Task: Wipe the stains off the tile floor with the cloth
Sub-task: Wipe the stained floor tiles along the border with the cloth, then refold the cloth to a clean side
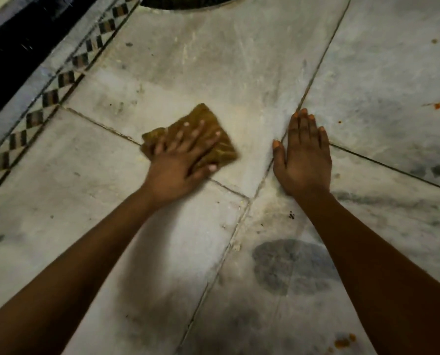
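A folded mustard-brown cloth (205,119) lies flat on the pale marble tile floor (213,60). My left hand (180,160) presses on it with spread, straight fingers and looks blurred. My right hand (303,155) rests flat on the floor to the right, fingers straight, across a tile joint. An orange stain (437,105) marks the tile at the far right. More orange spots (343,342) lie near the bottom right, beside my right forearm. A dark grey smudge (285,267) sits between my forearms.
A checkered border strip (60,80) runs diagonally along the left, with a dark wall base (13,47) beyond it. A dark curved rim (188,2) shows at the top edge. Grey smudges (431,170) mark the right tile.
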